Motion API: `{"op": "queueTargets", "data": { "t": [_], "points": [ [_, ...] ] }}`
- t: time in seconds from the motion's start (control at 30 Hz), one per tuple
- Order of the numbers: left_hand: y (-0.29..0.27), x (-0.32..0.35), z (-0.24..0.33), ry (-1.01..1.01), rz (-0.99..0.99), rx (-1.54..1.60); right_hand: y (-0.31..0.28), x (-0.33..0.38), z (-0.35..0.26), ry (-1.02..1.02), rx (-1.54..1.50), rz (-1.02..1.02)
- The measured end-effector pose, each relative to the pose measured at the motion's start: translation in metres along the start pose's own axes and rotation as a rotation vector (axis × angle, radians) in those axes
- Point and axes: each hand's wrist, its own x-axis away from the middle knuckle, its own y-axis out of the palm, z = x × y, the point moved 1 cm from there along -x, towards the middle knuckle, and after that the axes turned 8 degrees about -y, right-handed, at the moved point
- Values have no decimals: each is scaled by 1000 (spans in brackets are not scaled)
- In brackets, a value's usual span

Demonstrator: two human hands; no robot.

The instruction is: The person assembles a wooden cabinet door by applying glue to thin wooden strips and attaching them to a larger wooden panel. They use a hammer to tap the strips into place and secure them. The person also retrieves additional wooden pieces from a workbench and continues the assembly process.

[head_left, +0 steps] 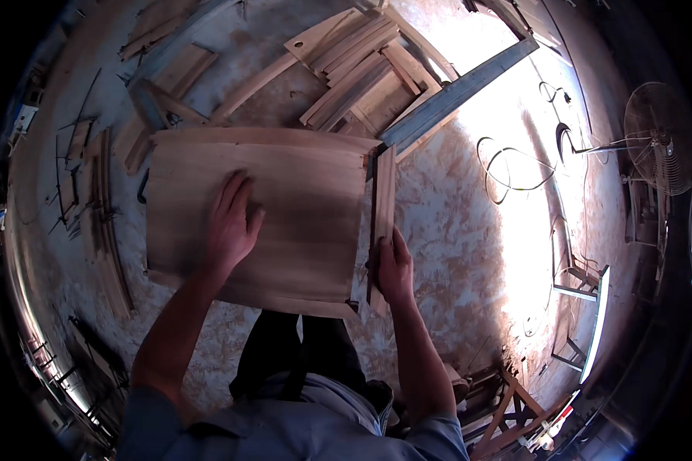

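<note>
Hands do two jobs: your left hand (233, 223) lies flat with fingers spread on the big wood panel (257, 219) to hold it down, while your right hand (393, 267) grips the thin strip (382, 211) against its right edge.

i see my left hand (231, 223) lying flat, fingers spread, on a wide wooden panel (300, 192) that rests on the sawdust-covered floor (454, 230). my right hand (394, 269) grips the lower end of a narrow wooden strip (383, 200) standing along the panel's right edge, touching it. beyond the panel lie a pile of loose boards (361, 65) and a long grey bar (457, 92), with a fan (657, 138) at the far right.
</note>
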Motion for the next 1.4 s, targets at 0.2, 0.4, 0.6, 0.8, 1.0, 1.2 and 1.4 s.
{"op": "queueTargets", "data": {
  "t": [0.2,0.4,0.6,0.8,1.0,1.2,1.4],
  "points": [
    [14,-69,-4,210,48,-19,5,3,1,45,46,35],
    [36,-111,-5,243,-9,6,13,6,-1,72,4,61],
    [49,-113,-8,265,26,-87,9,4,-9,140,-86,4],
    [56,-116,-8,294,45,-75,13,1,-4,112,-92,76],
    [57,-116,-9,320,88,-151,15,0,9,125,-198,78],
    [58,-114,-7,273,66,-191,23,3,-7,151,-152,94],
    [60,-115,-7,285,112,-219,25,1,-14,149,-12,48]
  ]
}}
